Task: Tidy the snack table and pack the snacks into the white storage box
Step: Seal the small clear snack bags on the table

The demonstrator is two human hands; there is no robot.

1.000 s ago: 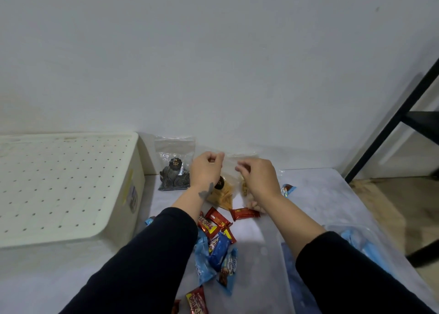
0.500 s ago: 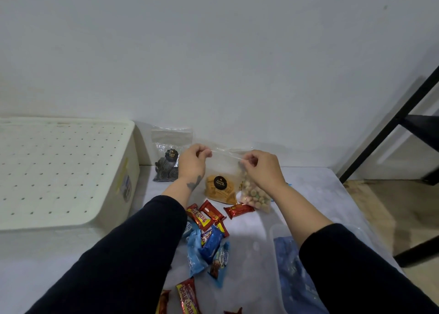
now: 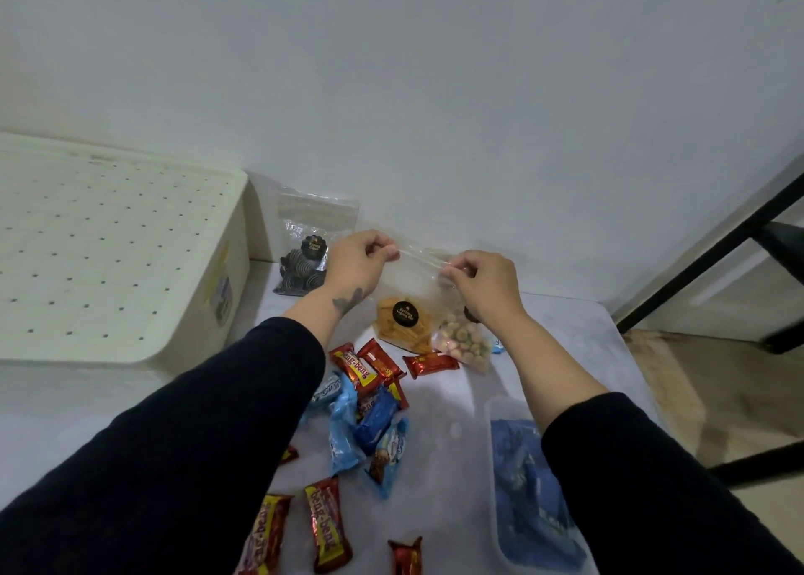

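Clear zip bag of orange chips [image 3: 402, 313] is pinched at its top by left hand [image 3: 356, 261] and right hand [image 3: 487, 283], apparently sealing; boxing follows.

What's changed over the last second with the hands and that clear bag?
Both hands, the left hand and right hand, slid apart along the top edge of the clear bag of yellow chips, still pinching it. The white storage box, black cookie bag and loose wrappers stayed put.
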